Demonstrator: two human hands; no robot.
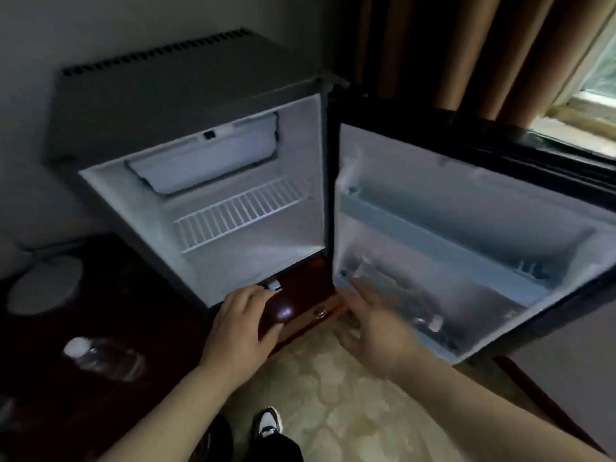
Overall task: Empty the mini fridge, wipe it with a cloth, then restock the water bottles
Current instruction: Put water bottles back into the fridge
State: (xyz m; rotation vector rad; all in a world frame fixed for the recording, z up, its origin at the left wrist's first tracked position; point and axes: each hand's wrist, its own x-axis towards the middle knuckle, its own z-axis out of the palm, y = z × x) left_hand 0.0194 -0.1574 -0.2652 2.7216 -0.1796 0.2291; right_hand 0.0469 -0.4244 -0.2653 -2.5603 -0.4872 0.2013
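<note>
Left hand (pixel 243 325) gripping one dark bottle (pixel 283 311), right hand (pixel 373 331) spread empty — one water bottle (pixel 103 358) on table (pixel 50 415).

Fridge liner (pixel 253 258): smooth wht plastic. Wire shelf (pixel 240 215): wht-coated metal. Table (pixel 116 311): glossy dk wood. Bottle (pixel 106 358): clr plastic.

Left hand (pixel 238 323) grips dark bottle (pixel 278 311) beside fridge (pixel 186 105).

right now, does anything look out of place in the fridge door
Yes. A clear bottle seems to lie on its side along the door's lower shelf instead of standing upright, just beyond the right hand. The view is too blurred to tell more.
</note>
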